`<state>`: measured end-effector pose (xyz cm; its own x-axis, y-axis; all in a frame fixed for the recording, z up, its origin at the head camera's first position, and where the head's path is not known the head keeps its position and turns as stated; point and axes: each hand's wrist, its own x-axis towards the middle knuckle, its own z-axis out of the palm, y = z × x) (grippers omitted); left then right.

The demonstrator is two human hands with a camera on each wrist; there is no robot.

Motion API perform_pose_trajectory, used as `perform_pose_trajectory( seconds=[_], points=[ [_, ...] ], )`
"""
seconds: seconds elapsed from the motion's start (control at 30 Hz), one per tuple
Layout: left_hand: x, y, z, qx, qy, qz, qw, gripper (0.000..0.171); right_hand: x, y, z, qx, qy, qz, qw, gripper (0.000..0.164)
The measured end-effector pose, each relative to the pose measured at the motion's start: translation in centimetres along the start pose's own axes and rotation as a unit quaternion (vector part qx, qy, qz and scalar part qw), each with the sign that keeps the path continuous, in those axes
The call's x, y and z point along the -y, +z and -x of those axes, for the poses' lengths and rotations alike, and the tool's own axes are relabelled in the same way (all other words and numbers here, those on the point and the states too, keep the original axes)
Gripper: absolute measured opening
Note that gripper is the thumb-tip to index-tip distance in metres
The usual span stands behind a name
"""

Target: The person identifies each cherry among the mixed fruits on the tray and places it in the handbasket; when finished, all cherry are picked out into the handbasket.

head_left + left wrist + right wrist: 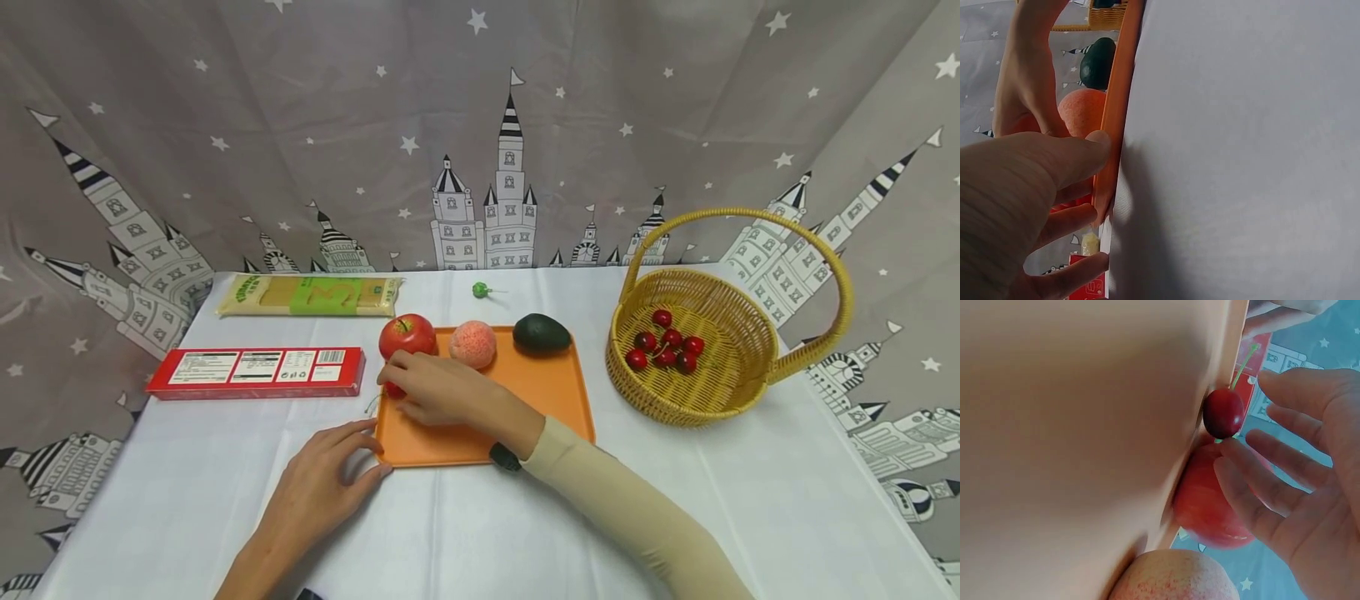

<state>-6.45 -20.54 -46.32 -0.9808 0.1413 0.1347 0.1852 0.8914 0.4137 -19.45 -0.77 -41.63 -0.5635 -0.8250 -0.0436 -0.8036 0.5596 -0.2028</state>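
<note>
My left hand is at the near left corner of an orange tray, its thumb touching the near rim and its fingers spread along the left side. My right hand reaches over the tray's left part. In the right wrist view its fingers are loosely bent around nothing, close to a red cherry with a green stem. Whether they touch it I cannot tell. Behind that cherry is a red apple. A peach and a dark green avocado lie along the tray's far side.
Right of the tray stands a yellow wicker basket with a tall handle and several cherries inside. A red box and a pack of noodles lie to the left. A green lollipop lies behind the tray.
</note>
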Motion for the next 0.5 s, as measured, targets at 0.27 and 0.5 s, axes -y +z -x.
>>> perform_pose_trajectory(
  seconds=[0.27, 0.5],
  points=[
    [0.03, 0.14, -0.03, -0.001, -0.001, -0.001, 1.0, 0.029, 0.01, 0.45, -0.19, -0.003, -0.017, 0.015, 1.0, 0.039],
    [0.05, 0.16, 0.01, -0.001, -0.001, -0.001, 1.0, 0.028, -0.04, 0.67, -0.25, -0.004, -0.024, 0.007, 1.0, 0.035]
  ],
)
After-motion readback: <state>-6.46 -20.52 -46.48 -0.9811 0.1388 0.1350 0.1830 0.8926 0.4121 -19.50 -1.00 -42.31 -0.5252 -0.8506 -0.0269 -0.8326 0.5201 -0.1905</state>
